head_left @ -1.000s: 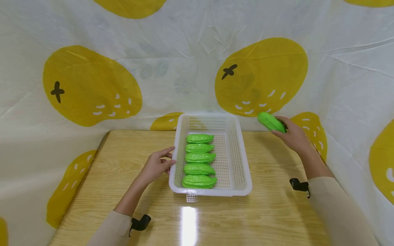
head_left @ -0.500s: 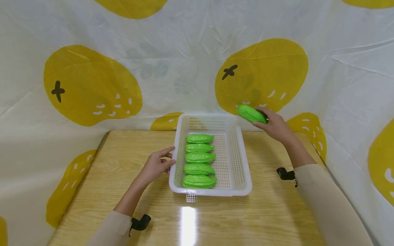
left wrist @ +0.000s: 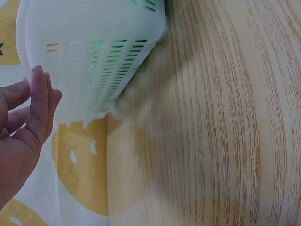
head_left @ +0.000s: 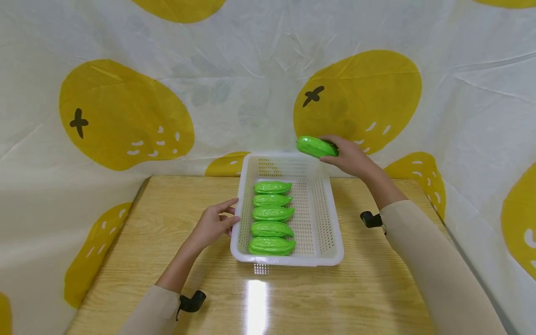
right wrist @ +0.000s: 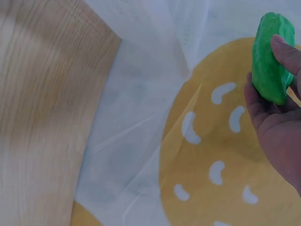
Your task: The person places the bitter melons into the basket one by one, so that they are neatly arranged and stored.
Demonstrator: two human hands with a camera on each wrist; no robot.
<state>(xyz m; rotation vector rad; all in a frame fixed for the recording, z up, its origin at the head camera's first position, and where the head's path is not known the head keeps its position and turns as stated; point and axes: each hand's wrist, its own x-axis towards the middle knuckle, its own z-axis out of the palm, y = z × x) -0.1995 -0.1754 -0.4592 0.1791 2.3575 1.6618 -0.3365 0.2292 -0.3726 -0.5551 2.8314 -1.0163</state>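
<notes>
My right hand (head_left: pixel 351 157) grips a glossy green bitter melon (head_left: pixel 314 146), lifted over the far right corner of the white plastic basket (head_left: pixel 328 257). In the right wrist view the thumb lies along one side of this bitter melon (right wrist: pixel 268 59), with fingers behind it. Several more bitter melons (head_left: pixel 273 214) lie in a column along the basket's left side, tips pointing right. At the basket's left rim is my left hand (head_left: pixel 212 226), fingertips touching it. The left wrist view shows those fingers (left wrist: pixel 40 101) fairly straight against the slotted outer wall.
The basket stands on a light wood table (head_left: pixel 176 200). Behind and beside the table hangs a white cloth (head_left: pixel 247 107) printed with big yellow fruit. Inside the basket, the slotted floor (head_left: pixel 302 218) shows to the right of the column.
My right hand has carried the bitter melon leftward and slightly up, from right of the basket to above its far right corner. The left hand and basket have stayed in place.
</notes>
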